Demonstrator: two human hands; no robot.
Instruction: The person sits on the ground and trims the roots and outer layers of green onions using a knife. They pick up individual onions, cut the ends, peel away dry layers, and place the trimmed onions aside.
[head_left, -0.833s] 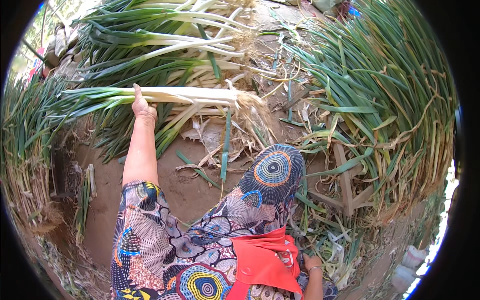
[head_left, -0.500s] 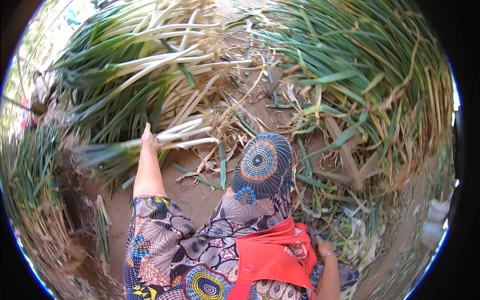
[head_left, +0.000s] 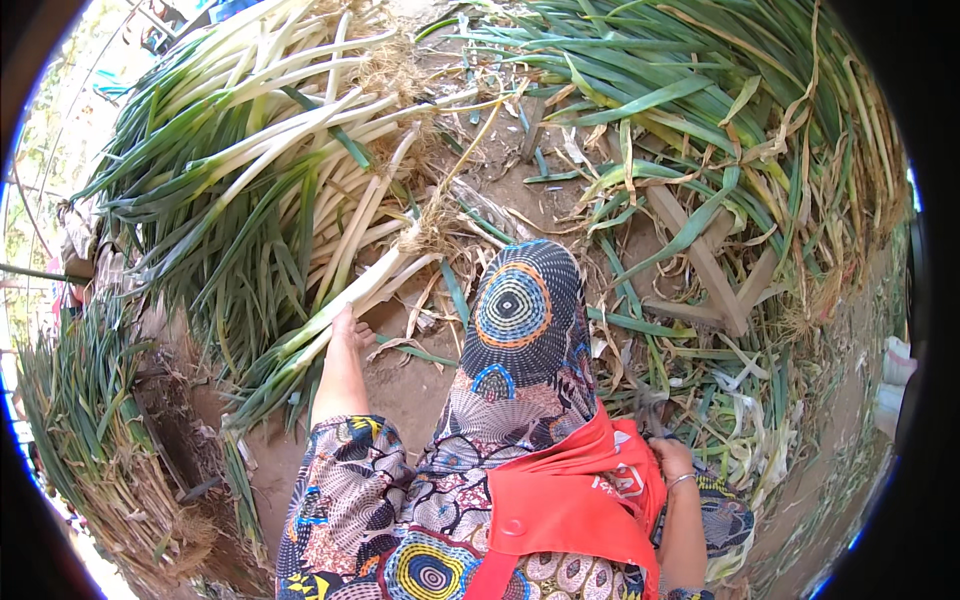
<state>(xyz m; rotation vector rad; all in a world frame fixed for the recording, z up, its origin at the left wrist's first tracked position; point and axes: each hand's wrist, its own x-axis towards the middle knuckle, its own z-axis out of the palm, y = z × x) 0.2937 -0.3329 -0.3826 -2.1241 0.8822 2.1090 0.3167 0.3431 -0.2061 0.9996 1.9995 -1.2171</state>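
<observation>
right hand (head_left: 672,458) grip blurred, contents unclear

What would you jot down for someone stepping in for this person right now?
Left hand: gripping a bunch of leeks at the edge of the stacked pile.
Right hand: low by the red apron, closed on a small dark object I cannot identify.
Done: many leeks already stacked on the left.
Left: loose, untidy leeks lie on the right; trimmings litter the dirt ground.

Bright, hard daylight with short dark shadows, washed-out glare at the left rim, strong fisheye bending toward the black edges, and focus mostly sharp.
</observation>
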